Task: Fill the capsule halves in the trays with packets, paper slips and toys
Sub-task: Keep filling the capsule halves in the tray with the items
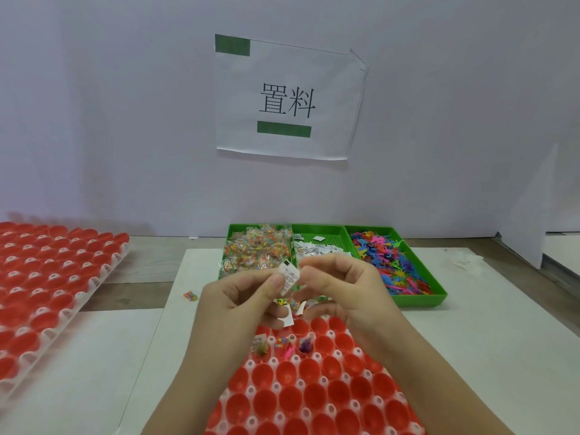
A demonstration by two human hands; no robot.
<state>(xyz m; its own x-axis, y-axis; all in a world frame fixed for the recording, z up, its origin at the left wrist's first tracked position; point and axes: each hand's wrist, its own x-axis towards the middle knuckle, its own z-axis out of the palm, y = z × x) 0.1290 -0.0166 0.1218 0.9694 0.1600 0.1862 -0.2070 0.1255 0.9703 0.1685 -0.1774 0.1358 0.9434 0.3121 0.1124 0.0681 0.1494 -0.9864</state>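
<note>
Nearest to the person, a white tray [273,361] is lying on a white board [470,334], and red capsule halves [314,395] are sitting open side up in its rows. In the far rows, a few halves are already holding things: a purple toy [306,345] and coloured bits beside it. Over this far end of the tray the two hands are coming close together. The left hand [238,296] is pinching a paper slip [289,277] between its thumb and bent forefinger, holding it almost upright, and the lower fingers are curling round another white piece [287,322]. The right hand [342,287] is facing it with fingers curled, its fingertips just beside the right edge of the slip; I cannot tell if they are gripping it. A loose packet [190,296] is lying on the board to the left of the hands. Behind the hands three green bins are standing side by side: the left bin [230,234] is holding clear packets [260,246], the middle bin [328,238] white slips [314,250], and the right bin [420,300] flat colourful toys [386,255]. Far on the left a second tray [105,271] of red halves is resting on the table. A paper sign [287,98] is hanging on the wall behind.
</note>
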